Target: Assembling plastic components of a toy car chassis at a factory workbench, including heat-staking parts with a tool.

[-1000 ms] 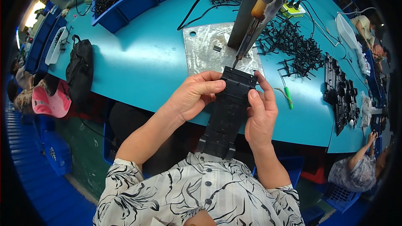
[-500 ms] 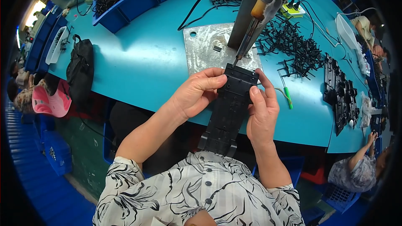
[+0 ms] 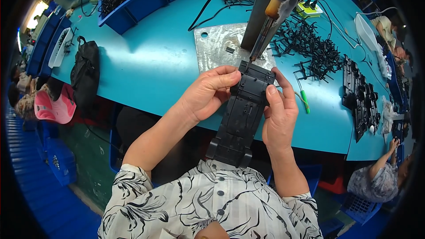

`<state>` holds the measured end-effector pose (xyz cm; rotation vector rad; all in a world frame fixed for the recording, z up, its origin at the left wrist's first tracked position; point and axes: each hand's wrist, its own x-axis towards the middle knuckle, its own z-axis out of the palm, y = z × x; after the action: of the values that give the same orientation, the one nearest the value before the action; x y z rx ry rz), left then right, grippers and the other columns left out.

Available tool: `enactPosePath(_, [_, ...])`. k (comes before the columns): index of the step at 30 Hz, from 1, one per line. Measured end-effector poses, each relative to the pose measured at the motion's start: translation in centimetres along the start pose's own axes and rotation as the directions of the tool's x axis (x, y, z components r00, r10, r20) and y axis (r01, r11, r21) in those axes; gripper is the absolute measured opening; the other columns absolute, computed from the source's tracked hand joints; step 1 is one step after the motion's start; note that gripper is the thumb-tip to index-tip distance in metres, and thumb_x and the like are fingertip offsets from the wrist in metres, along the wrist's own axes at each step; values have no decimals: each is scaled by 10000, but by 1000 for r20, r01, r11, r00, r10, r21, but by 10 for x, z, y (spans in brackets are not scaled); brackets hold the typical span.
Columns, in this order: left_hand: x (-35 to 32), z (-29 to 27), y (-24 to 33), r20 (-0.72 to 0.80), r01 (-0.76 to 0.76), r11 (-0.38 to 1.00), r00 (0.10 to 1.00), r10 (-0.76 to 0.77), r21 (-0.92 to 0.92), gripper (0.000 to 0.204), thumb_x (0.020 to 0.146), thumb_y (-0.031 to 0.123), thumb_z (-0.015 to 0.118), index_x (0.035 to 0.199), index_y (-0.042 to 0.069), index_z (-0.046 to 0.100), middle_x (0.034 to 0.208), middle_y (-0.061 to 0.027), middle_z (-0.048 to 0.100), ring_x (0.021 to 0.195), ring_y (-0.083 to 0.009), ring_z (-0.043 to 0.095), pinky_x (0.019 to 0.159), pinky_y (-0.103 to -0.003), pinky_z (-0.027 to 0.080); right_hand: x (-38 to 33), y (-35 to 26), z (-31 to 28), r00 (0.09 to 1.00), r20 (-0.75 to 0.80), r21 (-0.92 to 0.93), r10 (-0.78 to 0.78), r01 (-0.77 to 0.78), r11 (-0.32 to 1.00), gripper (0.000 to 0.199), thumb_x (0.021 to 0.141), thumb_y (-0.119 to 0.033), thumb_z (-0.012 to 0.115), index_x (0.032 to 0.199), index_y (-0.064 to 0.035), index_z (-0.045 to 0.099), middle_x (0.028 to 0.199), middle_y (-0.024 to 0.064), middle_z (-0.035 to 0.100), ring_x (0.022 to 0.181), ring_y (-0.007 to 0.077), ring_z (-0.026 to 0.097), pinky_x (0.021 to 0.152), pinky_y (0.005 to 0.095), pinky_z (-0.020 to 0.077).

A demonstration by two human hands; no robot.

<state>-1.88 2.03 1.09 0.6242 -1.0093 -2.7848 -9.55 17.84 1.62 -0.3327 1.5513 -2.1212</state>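
Note:
A long black plastic housing (image 3: 241, 117) is held between my two hands, its far end over the near edge of a scuffed metal plate (image 3: 214, 46). My left hand (image 3: 210, 90) is closed on its far left edge, thumb on top. On the opposite edge, my right hand (image 3: 281, 113) grips with its thumb and fingers. A soldering iron (image 3: 267, 26) fixed to an upright metal post (image 3: 253, 22) points down, with its tip at the housing's far end; whether it touches cannot be made out. The housing's near end, with two rounded lugs, reaches close to my shirt.
Loose black plastic pieces (image 3: 310, 48) are heaped right of the plate, near a green-handled tool (image 3: 305, 102). Black housings (image 3: 358, 99) lie farther right. A blue bin (image 3: 152, 0) stands at the far left, and a black bag (image 3: 85, 71) hangs over the table's left edge.
The housing's far end has shifted slightly away from me and its near end slightly left, both hands moving with it. The iron's tip now overlaps the far left part of the housing.

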Motion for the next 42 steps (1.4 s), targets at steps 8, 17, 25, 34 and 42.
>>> enactPosePath(8, [-2, 3, 3, 6, -7, 1000, 1000, 7, -28, 300, 872, 185, 661, 1095, 2, 577, 953, -44, 635, 833, -110, 592, 793, -253, 469, -1, -4, 5, 1000, 12, 33, 6, -6, 999, 403, 929, -117, 548, 1304, -2, 450, 1023, 67, 620, 856, 68, 601, 693, 182, 488])
enactPosePath(17, [-3, 5, 5, 19, 1, 1000, 1000, 0, -10, 285, 873, 197, 659, 1073, 7, 587, 945, -37, 635, 842, -97, 587, 782, -241, 461, -3, -6, 9, 999, -33, -11, -1, 1, 1000, 400, 914, -145, 568, 1286, -24, 485, 958, -5, 617, 666, -38, 473, 483, 108, 294])
enactPosePath(25, [-2, 4, 6, 5, -3, 1000, 1000, 3, 20, 274, 874, 211, 661, 1052, 13, 599, 919, -18, 630, 798, -70, 560, 722, -210, 434, -4, -9, 12, 999, -43, -25, 2, -3, 1000, 390, 914, -145, 566, 1279, -29, 493, 945, -22, 611, 647, -49, 450, 474, 108, 275])
enactPosePath(34, [-1, 2, 5, 37, 14, 1000, 999, -15, 18, 273, 875, 212, 661, 1051, 12, 598, 929, -23, 632, 812, -75, 569, 755, -224, 453, -4, -3, 6, 999, -34, -10, 5, -5, 1000, 392, 921, -142, 559, 1283, -18, 474, 957, 7, 605, 711, -12, 520, 507, 115, 350])
enactPosePath(42, [-4, 5, 7, 43, 5, 1000, 999, -5, -5, 288, 884, 203, 645, 1067, -11, 586, 965, -52, 637, 872, -113, 594, 818, -258, 472, -6, -9, 11, 998, -54, -29, 11, -12, 999, 384, 921, -141, 558, 1274, -12, 482, 954, 0, 603, 657, -33, 476, 469, 113, 306])
